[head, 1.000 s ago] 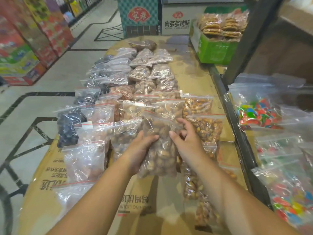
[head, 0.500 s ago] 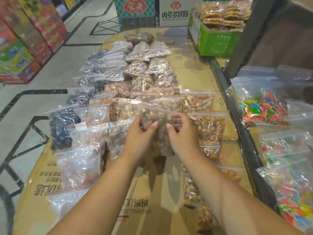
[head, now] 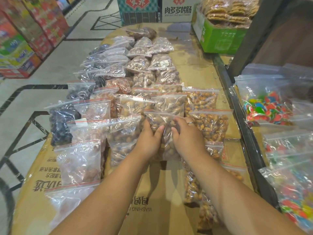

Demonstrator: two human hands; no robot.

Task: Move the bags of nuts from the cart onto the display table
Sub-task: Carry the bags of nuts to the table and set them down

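Left hand (head: pixel 149 138): palm down on left side of bag of nuts (head: pixel 160 121), fingers curled round its edge, thumb lying across the front; has hold of the bag.
Right hand (head: pixel 187 134): palm down on right side of same bag, fingers bent over it w/ tips pressing the plastic; ring on one finger. Also gripping.
Bag of nuts: clear zip bag w/ red seal strip, brown nuts inside; held btwn both hands, top end pointing away from the person. Sits in the middle column of the table (head: pixel 199 68), lower end over bare cardboard, top edge overlapping the bag behind it. Can't tell if it's fully resting or partly lifted.
Table: covered w/ flattened cardboard, printed text near the front edge.
Other bags (head: pixel 144 65): rows of clear zip bags running away from the person; dark contents (head: pixel 62 119) in left column, brown/tan nuts in the middle, yellowish ones (head: pixel 210 124) on the right, touching or overlapping each other.
Near-left bag (head: pixel 79 161): pale contents, flat, just beside left forearm.
Right shelf: bags of bright candy (head: pixel 267 106), apart from the table behind a dark rail (head: pixel 237 112).
Far end: green box (head: pixel 220 39) w/ packed round cakes on top; printed cartons (head: pixel 162 9) behind.
Left bkgd: stacked colourful boxes (head: pixel 25 36) across the tiled floor.
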